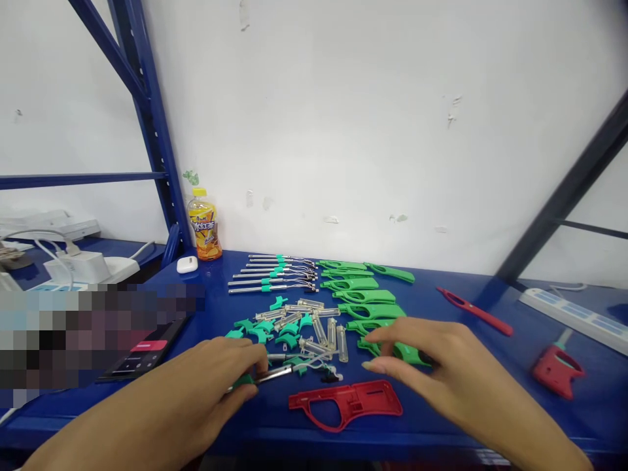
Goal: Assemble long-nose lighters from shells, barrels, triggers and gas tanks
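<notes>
My left hand (210, 376) pinches a metal lighter tube (275, 374) with a teal part and thin wires, low over the table's front left. My right hand (436, 356) hovers at the front right, thumb and index finger apart with nothing between them. Behind its fingers lie green lighter shell halves (370, 311), partly hidden. A red lighter shell half (375, 398) lies inner side up between my hands, near the front edge. Clear fuel tanks (342, 343) and teal triggers (288, 341) are scattered in the middle. Several more metal tubes (252, 282) lie lined up behind.
Another red shell piece (483, 317) lies at the right, near a red lighter body (557, 371) and a white power strip (579, 320). A drink bottle (205, 229) and white earphone case (187, 264) stand back left. A phone (147, 350) lies left. Behind is a white wall.
</notes>
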Demonstrator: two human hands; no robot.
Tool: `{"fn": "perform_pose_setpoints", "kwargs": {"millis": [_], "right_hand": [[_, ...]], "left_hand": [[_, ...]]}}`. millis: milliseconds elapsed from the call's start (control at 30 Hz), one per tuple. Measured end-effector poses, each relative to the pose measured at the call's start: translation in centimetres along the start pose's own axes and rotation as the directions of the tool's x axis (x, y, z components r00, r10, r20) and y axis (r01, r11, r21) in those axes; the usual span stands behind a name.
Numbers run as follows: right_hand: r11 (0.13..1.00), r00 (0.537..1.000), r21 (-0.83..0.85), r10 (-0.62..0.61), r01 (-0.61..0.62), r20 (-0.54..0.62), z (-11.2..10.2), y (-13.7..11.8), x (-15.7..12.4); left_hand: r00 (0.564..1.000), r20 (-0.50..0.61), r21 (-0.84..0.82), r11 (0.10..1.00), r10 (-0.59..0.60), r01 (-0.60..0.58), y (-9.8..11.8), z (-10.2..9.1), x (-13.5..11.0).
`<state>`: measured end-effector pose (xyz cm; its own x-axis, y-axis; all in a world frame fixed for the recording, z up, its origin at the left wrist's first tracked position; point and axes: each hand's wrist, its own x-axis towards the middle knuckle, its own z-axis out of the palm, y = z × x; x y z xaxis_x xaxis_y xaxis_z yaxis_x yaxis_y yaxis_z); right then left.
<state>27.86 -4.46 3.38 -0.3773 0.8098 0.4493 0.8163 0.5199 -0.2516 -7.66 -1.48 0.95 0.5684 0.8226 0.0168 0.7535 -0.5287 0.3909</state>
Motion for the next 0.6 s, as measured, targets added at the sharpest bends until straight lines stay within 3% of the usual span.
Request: {"fn": "perform_pose_setpoints", "kwargs": {"millis": [133, 267, 433, 600], "right_hand": [[0.997, 0.992, 0.01, 0.075, -0.076, 0.097, 0.5, 0.0, 0.3], [0.982, 0.968, 0.146, 0.078, -0.115, 0.239, 1.3, -0.3, 1.2], [0.988, 0.975, 0.092, 0.106, -0.126, 0.197, 2.4, -0.3, 2.1], [0.984, 0.98, 0.168, 0.02, -0.054, 0.2, 1.9, -0.6, 2.1]], "left_hand": [[0.999, 0.045, -0.051, 0.998, -0.027, 0.03, 0.0, -0.7, -0.2], [0.998, 0.055, -0.095, 0.995, -0.024, 0.029, 0.2, -1.0, -0.4], [0.999, 0.053, -0.091, 0.996, 0.005, 0.0, 0.6, -1.0, -0.2], [0.999, 0.036, -0.083, 0.996, 0.021, -0.018, 1.6, -1.7, 0.4]]}}
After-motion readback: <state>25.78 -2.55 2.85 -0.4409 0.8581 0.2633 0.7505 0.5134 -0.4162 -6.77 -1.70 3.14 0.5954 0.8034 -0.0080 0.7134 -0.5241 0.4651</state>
